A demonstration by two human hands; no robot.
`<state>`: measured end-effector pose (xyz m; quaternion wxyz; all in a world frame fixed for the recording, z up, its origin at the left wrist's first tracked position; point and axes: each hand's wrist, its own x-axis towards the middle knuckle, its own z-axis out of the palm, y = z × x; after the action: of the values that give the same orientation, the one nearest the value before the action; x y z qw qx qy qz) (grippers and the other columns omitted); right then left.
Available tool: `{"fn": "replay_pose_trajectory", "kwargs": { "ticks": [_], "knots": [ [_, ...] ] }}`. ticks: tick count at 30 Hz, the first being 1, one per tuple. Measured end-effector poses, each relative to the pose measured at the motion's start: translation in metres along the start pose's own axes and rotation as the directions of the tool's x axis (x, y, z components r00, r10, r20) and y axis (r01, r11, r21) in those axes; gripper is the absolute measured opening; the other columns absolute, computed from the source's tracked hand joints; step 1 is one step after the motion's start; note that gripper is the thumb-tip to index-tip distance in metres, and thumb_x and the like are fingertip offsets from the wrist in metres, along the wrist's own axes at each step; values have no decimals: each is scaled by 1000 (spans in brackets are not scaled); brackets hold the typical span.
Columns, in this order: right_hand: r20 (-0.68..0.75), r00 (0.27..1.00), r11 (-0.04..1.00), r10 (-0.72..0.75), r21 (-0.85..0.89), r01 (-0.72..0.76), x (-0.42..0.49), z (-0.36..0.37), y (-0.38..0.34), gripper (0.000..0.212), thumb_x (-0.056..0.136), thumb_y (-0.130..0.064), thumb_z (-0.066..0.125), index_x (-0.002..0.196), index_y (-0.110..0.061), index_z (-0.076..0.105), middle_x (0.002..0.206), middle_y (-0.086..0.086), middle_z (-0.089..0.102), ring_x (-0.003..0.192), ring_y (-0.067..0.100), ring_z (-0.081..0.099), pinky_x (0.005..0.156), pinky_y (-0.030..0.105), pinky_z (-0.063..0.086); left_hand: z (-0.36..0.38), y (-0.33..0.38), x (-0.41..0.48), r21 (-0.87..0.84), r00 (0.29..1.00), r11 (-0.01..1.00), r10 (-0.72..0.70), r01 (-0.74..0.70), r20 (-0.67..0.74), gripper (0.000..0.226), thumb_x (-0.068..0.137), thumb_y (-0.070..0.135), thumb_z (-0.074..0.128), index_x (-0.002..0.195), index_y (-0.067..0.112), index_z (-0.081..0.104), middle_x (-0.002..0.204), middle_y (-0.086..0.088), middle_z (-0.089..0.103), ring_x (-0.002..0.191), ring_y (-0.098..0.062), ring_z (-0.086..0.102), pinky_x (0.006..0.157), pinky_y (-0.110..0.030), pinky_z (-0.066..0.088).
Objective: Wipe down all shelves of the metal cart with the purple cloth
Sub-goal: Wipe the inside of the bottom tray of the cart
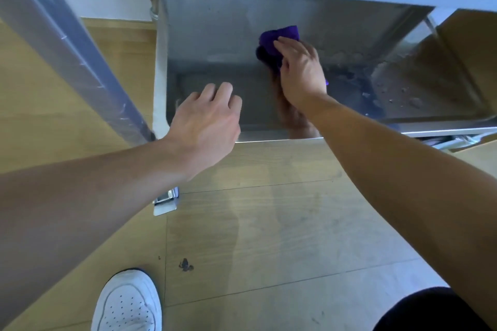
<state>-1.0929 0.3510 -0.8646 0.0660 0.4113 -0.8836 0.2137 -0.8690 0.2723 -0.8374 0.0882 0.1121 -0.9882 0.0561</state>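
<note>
Right hand (300, 70): fingers curled on bunched purple cloth (281, 35), pressing it to metal cart shelf (215, 43). Left hand (207, 118): fingers loosely bent, holding nothing, above shelf's front rim

The light is soft and rather dim, with no hard-edged shadows. The wooden floor (269, 223) is the brightest area and carries only faint, diffuse shadows below the arms. The lower shelf (215, 62) lies in the shade of the shelf above it; its dull steel shows a dark, smeared reflection of the right hand (301, 70) and forearm. The purple cloth (279, 35) reads as saturated, but its folds are lost in darkness. The wrapped post (67, 56) at the left is blurred and streaked. Wide-angle distortion bends and splays straight edges toward the frame's borders, and focus is soft throughout.
</note>
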Motion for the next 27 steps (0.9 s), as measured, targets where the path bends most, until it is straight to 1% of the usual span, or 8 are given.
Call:
{"fn": "replay_pose_trajectory", "kwargs": {
  "ticks": [5, 10, 12, 15, 17, 20, 23, 27],
  "knots": [
    [-57, 983, 982, 174, -62, -177, -19, -36, 69, 46, 92, -11, 40, 136, -16, 53, 142, 2, 50, 132, 30, 40, 111, 32, 30, 1, 23, 21, -130, 995, 986, 100, -103, -30, 22, 96, 23, 44, 103, 11, 61, 118, -8, 55, 100, -28, 56, 76, -41, 51],
    [-71, 962, 959, 263, -88, -268, -25, -31, 60, 51, 85, -13, 37, 132, -14, 55, 140, 3, 52, 131, 32, 42, 112, 32, 29, 11, 25, 24, -167, 991, 978, 112, -122, -68, 18, 91, 18, 48, 95, 9, 64, 107, -8, 59, 89, -30, 58, 70, -42, 51],
    [-43, 988, 986, 148, -71, -151, -26, -21, 30, 55, 80, -15, 34, 128, -15, 59, 136, 3, 57, 128, 32, 47, 112, 32, 30, 12, 26, 25, -161, 991, 979, 111, -123, -81, 17, 90, 15, 49, 93, 7, 64, 104, -10, 60, 87, -31, 57, 68, -43, 51],
    [-9, 996, 996, -90, 18, 90, -27, -6, -19, 58, 80, -20, 25, 122, -13, 64, 128, 4, 63, 123, 35, 51, 108, 41, 38, 14, 25, 26, -132, 989, 984, 110, -122, -96, 16, 88, 13, 49, 90, 6, 62, 99, -12, 58, 84, -32, 54, 70, -45, 51],
    [-1, 986, 986, -166, 25, 166, -29, 1, -35, 53, 84, -19, 27, 121, -14, 65, 127, 1, 63, 123, 33, 51, 106, 41, 42, 16, 24, 25, -119, 987, 985, 109, -123, -117, 16, 88, 13, 46, 88, 5, 61, 95, -12, 58, 81, -31, 52, 70, -44, 50],
    [-12, 978, 978, -209, 14, 209, -27, -4, -16, 50, 85, -18, 32, 122, -14, 65, 128, 2, 63, 121, 31, 53, 107, 37, 40, 17, 25, 25, -130, 987, 984, 107, -123, -124, 23, 89, 15, 40, 89, 7, 62, 96, -10, 58, 81, -30, 52, 69, -43, 50],
    [-65, 994, 996, -86, -9, 85, -23, -18, 23, 48, 83, -8, 40, 124, -11, 63, 130, 7, 61, 122, 33, 52, 111, 34, 34, 17, 27, 25, -151, 989, 982, 102, -118, -108, 30, 90, 17, 34, 91, 9, 63, 100, -8, 58, 83, -29, 53, 70, -42, 51],
    [-70, 993, 994, 99, -46, -102, -27, -28, 43, 45, 91, -8, 39, 132, -13, 57, 138, 4, 55, 131, 31, 43, 113, 31, 29, 15, 27, 22, -181, 989, 977, 97, -116, -110, 38, 90, 19, 26, 92, 10, 63, 102, -7, 58, 85, -27, 55, 69, -41, 51]
  ]
}}
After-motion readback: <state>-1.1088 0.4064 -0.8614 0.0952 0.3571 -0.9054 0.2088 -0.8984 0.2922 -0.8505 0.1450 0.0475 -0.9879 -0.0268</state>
